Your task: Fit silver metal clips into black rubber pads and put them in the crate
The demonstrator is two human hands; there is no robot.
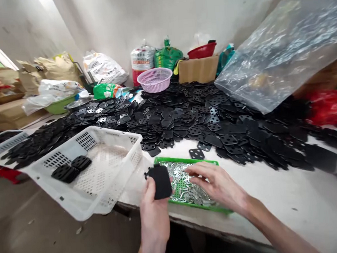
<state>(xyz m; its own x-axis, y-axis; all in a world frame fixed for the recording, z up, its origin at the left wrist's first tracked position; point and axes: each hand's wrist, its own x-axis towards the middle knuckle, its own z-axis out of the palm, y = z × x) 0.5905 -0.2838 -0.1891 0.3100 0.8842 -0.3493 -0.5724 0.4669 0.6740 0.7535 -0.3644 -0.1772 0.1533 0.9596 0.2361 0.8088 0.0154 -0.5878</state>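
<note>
1. The left hand (154, 218) is closed around a black plate (161, 183), thumb along its left edge, and holds it up just beside the left end of the green tray (186, 160).
2. The right hand (219, 183) hangs over that tray with its fingers bent; I cannot tell whether the fingertips meet or pinch anything.
3. Silvery metal pins (196, 195) lie loose in the tray, which stands near the edge of the white table (259, 193).
4. Left of the hands, a white basket (103, 161) holds two stacks of black plates (64, 173) against its far-left side.
5. Behind, a wide heap of black plates (170, 120) spreads across the table.
6. Farther back stand a pink basket (155, 80), a cardboard box (198, 70) bearing a red bowl (202, 52), and a white sack (104, 69), before a pale wall (177, 19).
7. Clear plastic (282, 49) covers the right side.
</note>
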